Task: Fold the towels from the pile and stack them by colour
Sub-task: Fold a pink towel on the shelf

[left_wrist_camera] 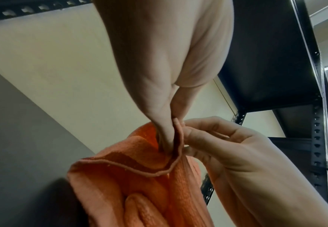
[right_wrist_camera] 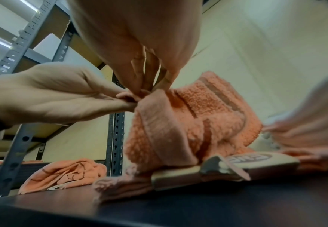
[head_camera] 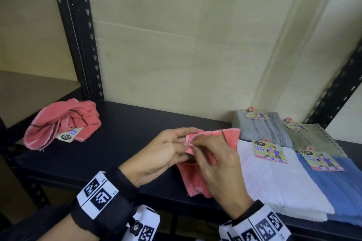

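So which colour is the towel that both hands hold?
Pink towel, with darker stripes; head view shows it best.

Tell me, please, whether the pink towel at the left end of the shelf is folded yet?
Not folded. The pink towel lies crumpled in a loose heap on the shelf, its label sticking out.

We cannot see the lower half of the salmon-pink terry towel [head_camera: 197,180]: our right hand [head_camera: 219,168] covers it. The folded blue towel [head_camera: 340,188] at the shelf's right end runs off the picture's edge. In the right wrist view, the pale cloth [right_wrist_camera: 312,122] at right is blurred beyond telling.
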